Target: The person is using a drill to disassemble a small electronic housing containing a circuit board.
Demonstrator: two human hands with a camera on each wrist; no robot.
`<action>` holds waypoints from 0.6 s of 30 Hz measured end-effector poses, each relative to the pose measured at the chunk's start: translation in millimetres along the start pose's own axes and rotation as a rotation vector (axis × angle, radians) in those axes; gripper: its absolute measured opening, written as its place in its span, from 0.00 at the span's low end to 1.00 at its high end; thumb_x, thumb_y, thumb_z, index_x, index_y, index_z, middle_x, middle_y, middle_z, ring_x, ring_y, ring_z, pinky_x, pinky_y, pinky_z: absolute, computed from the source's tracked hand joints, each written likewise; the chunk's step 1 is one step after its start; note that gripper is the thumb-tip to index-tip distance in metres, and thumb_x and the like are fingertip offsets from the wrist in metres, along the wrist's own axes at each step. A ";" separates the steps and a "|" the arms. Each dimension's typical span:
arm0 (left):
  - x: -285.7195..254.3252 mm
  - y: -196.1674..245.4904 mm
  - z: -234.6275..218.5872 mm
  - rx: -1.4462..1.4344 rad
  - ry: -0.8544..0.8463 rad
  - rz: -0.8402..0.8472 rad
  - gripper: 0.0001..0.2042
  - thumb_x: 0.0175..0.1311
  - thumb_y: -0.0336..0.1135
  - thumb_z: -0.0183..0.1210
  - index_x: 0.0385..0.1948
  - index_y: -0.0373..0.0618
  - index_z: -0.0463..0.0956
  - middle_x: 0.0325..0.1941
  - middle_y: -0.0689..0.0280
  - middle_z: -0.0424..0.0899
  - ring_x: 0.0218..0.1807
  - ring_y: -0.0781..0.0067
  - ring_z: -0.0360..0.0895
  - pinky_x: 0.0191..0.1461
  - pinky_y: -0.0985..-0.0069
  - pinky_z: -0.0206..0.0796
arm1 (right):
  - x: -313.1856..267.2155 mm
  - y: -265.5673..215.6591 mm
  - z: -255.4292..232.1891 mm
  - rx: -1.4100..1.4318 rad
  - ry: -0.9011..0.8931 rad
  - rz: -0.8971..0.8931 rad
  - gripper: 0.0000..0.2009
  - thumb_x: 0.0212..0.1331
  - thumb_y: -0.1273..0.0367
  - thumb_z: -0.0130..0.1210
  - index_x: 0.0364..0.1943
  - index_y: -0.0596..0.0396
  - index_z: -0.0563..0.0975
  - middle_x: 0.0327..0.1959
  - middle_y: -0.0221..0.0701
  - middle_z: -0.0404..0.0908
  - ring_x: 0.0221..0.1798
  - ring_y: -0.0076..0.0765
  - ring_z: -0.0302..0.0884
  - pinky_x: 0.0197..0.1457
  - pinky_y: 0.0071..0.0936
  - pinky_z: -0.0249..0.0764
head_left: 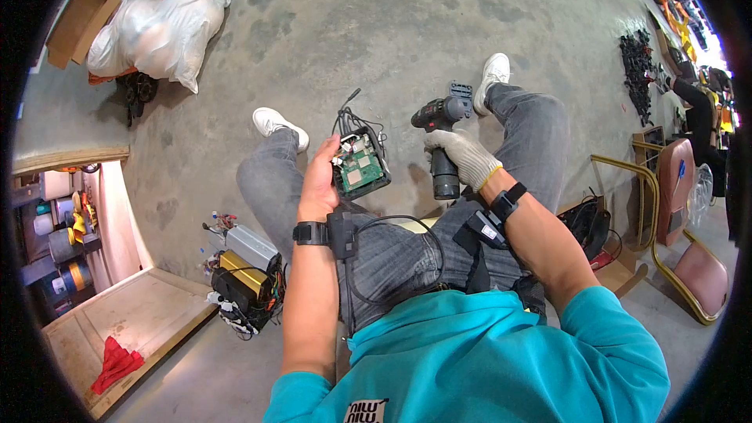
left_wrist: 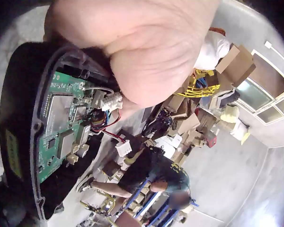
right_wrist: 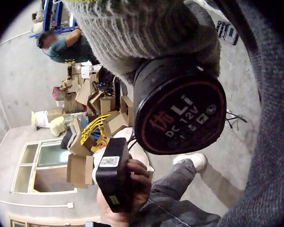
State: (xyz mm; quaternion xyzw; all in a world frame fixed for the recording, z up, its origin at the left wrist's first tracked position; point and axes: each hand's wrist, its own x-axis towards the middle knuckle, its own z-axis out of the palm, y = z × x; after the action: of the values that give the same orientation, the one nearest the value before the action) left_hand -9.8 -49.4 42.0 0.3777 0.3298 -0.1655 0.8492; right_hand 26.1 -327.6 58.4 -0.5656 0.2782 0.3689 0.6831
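In the head view my bare left hand [head_left: 319, 175] grips a black plastic housing whose open face shows a green circuit board [head_left: 362, 166]. White connectors and coloured wires stand at the board's edge in the left wrist view, near a loose white plug [left_wrist: 124, 148]. Black cables [head_left: 356, 119] trail from the housing's far end. My right hand [head_left: 468, 158], in a knitted glove, holds a cordless drill [head_left: 439, 115] by its handle, with the chuck pointing left. Its battery base [right_wrist: 180, 111] fills the middle of the right wrist view. Housing and drill are apart, above my lap.
A dark plastic case [head_left: 460, 99] lies on the floor by my right shoe. Gold and silver metal boxes with wires [head_left: 244, 266] are stacked left of my leg. A white sack [head_left: 160, 35] sits far left, a folding chair [head_left: 677, 211] right. Another person [left_wrist: 156, 177] is in the background.
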 end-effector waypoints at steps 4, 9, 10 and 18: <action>-16.5 18.8 -3.2 -0.153 -0.164 0.109 0.15 0.75 0.44 0.56 0.48 0.42 0.80 0.43 0.62 0.88 0.45 0.64 0.86 0.53 0.60 0.81 | 6.0 4.6 -3.0 -0.011 0.013 -0.034 0.15 0.54 0.66 0.62 0.38 0.66 0.76 0.31 0.38 0.80 0.26 0.37 0.78 0.28 0.37 0.79; -23.1 39.2 -19.1 -0.322 -0.161 0.308 0.18 0.77 0.44 0.50 0.55 0.41 0.80 0.53 0.59 0.87 0.52 0.59 0.85 0.59 0.59 0.78 | 17.1 10.7 -8.9 -0.018 0.061 -0.071 0.17 0.55 0.63 0.62 0.39 0.66 0.79 0.32 0.35 0.80 0.29 0.34 0.78 0.31 0.36 0.76; -23.8 42.2 -21.5 -0.323 -0.141 0.345 0.18 0.77 0.44 0.50 0.55 0.41 0.80 0.53 0.59 0.87 0.52 0.59 0.85 0.59 0.59 0.78 | 16.9 10.4 -9.3 -0.020 0.064 -0.070 0.17 0.55 0.63 0.62 0.39 0.66 0.79 0.32 0.35 0.80 0.29 0.34 0.78 0.31 0.36 0.76; -33.2 55.6 -33.6 -0.433 -0.218 0.434 0.19 0.76 0.42 0.48 0.56 0.38 0.77 0.53 0.57 0.86 0.55 0.55 0.84 0.62 0.55 0.77 | 22.6 12.2 -10.2 0.048 0.121 0.019 0.19 0.56 0.62 0.62 0.40 0.68 0.78 0.32 0.34 0.80 0.26 0.35 0.77 0.29 0.34 0.78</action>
State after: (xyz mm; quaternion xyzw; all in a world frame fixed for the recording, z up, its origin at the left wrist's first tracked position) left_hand -19.0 13.6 77.7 0.2300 0.1764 0.0537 0.9556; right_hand 29.4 -332.1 31.3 -0.5677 0.3333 0.3337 0.6748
